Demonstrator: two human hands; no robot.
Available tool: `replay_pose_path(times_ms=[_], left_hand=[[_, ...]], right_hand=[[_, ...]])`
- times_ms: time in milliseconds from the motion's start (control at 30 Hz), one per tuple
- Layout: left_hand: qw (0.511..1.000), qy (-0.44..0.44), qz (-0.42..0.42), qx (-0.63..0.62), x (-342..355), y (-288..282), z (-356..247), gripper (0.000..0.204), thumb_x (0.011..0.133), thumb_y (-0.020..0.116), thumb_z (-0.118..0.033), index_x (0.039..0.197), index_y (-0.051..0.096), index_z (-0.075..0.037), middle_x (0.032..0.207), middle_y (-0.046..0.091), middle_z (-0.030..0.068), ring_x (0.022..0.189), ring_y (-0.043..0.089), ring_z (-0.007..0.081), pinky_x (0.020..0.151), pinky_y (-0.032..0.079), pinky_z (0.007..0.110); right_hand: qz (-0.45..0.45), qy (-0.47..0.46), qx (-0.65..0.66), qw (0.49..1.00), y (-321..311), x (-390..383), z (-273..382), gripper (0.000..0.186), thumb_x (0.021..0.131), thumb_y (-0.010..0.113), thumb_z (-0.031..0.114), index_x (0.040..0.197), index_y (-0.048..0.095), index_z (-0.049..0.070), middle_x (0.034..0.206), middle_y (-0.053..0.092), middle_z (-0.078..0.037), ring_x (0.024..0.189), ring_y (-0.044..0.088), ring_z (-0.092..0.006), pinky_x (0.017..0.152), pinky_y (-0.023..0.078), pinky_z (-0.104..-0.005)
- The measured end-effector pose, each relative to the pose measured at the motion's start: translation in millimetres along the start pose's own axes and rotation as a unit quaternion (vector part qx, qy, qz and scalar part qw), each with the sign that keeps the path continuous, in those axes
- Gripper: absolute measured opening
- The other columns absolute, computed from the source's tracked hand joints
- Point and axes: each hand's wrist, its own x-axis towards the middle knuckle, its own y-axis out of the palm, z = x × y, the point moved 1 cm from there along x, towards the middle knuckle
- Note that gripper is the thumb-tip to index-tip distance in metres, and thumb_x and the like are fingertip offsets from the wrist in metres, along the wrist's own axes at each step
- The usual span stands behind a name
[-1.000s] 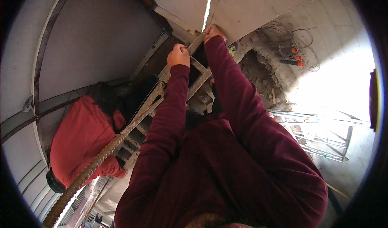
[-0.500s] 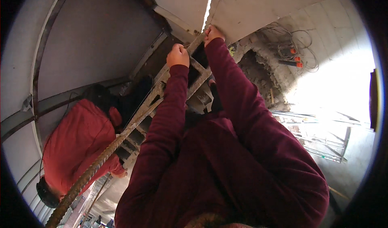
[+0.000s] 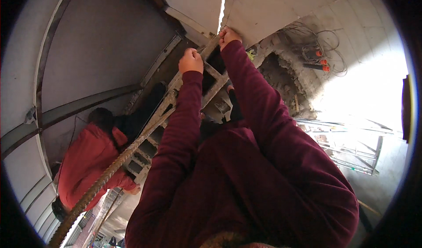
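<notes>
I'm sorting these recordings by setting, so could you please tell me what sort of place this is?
Probably a building site: a row of hollow concrete blocks, a ribbed steel bar and orange-tipped conduits beside a rough hole.

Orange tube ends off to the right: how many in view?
3, right of the broken-out hole: the top end, the middle end just below, and the lowest end, on a dark tube. More may be hidden.
</notes>
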Motion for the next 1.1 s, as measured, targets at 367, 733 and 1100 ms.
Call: replay_pose_path(times_ms=[367,733,1100], left_hand=[[1.000,0.009,-0.002,0.010,1,-1,-3,0.011,0.074,0.052,-0.015,0.077,0.061,-0.011,0.071,0.063,0.0133,0.067,0.060,0.0339,0.062,0.047,0.043],[1.000,-0.012,0.007,0.008,1,-1,-4,0.012,0.075,0.053,-0.016,0.079,0.062,-0.010,0.073,0.064,0.0136,0.069,0.061,0.0333,0.063,0.048,0.042],[1.000,-0.010,-0.003,0.007,1,0,0,0.013,0.075,0.053,-0.015,0.081,0.063,-0.009,0.074,0.063,0.0141,0.069,0.061,0.0333,0.064,0.048,0.043]], right_hand=[[0.079,0.023,-0.135,0.987,-12,22,-6,0.010,0.084,0.050,0.017,0.083,0.051,0.008,0.068,0.050,-0.002,0.049,0.044,-0.0102,0.037,0.032,-0.0249],[0.091,0.097,0.031,0.991,-10,19,-5,0.017,0.090,0.045,0.024,0.078,0.047,0.012,0.061,0.048,0.000,0.047,0.041,-0.0101,0.039,0.031,-0.0243],[0.074,0.082,0.101,0.989,2,4,-3,0.012,0.092,0.043,0.019,0.080,0.048,0.016,0.062,0.044,0.004,0.049,0.040,-0.0070,0.040,0.029,-0.0231]])
